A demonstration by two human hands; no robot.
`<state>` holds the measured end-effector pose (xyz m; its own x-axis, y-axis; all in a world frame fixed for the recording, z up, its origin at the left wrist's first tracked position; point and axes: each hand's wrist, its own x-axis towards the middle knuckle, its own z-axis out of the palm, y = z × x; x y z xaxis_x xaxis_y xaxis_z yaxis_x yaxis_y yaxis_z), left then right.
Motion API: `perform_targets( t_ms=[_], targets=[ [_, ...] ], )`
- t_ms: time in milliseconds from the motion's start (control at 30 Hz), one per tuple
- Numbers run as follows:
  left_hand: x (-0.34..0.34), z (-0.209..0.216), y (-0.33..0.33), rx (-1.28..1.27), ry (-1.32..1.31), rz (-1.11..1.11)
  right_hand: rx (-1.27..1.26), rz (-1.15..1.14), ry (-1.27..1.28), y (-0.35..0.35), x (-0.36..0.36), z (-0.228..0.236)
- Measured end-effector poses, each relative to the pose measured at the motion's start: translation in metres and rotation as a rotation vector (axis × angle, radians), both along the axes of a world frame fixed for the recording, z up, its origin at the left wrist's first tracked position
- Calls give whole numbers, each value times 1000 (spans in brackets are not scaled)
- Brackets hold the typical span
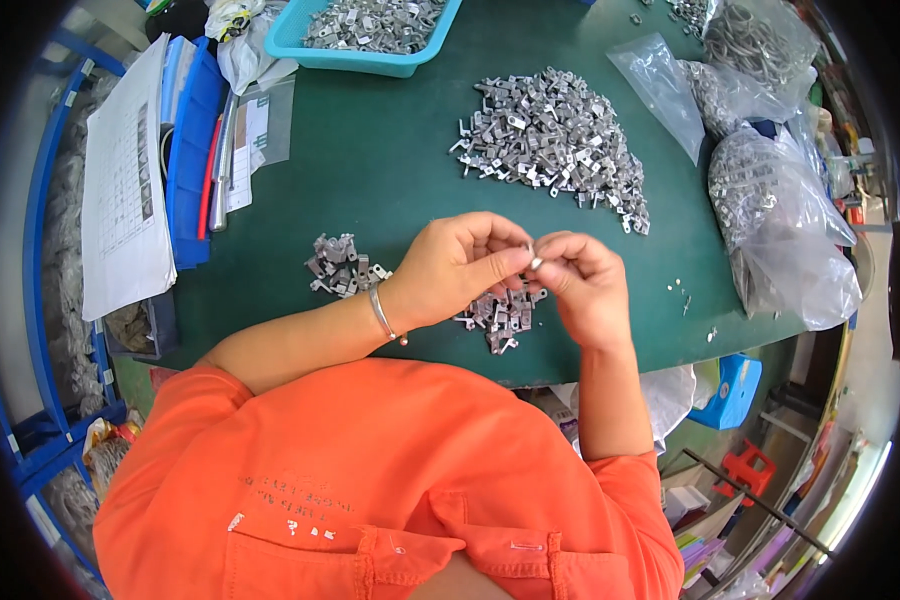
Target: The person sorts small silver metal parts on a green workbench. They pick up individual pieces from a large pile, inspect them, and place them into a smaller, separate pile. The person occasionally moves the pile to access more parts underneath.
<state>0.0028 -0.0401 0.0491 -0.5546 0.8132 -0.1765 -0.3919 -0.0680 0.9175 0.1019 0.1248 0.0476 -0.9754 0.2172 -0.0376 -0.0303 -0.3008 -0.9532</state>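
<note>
My left hand point(455, 262) and my right hand point(588, 285) meet over the near part of the green table, fingertips pinched together. Between them sits a small silvery metal piece point(536, 263), mostly covered by the fingers; its exact shape is hidden. Under my hands lies a small heap of bent metal brackets point(500, 318), partly covered by them. Beside my left wrist is another small heap of brackets point(342, 265). Farther off, past my fingers, a large pile of similar brackets point(560, 135) spreads over the table.
A turquoise basket point(355, 60) of metal parts stands at the far left. Clear plastic bags point(800, 230) of parts crowd the right edge. On the left, papers point(130, 190) lean on a blue file holder point(192, 170). A blue stool point(732, 390) is below the table's right side.
</note>
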Motion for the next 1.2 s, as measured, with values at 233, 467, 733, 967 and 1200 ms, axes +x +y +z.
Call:
perform_targets(
  t_ms=[233,467,733,967,1200],
  targets=[
    [3,-18,-7,14,986,64,886,-152,-24,17,-27,-9],
    [4,-18,-8,-4,1055,33,1267,-289,76,19,-67,-25],
    [2,-5,-9,-177,365,99,-12,-152,-158,15,-32,-11],
    [4,-2,-2,67,57,73,-307,-26,-238,-4,-4,1],
    [1,0,-10,68,-288,73,490,-205,-161,-5,-1,-13]
  ],
)
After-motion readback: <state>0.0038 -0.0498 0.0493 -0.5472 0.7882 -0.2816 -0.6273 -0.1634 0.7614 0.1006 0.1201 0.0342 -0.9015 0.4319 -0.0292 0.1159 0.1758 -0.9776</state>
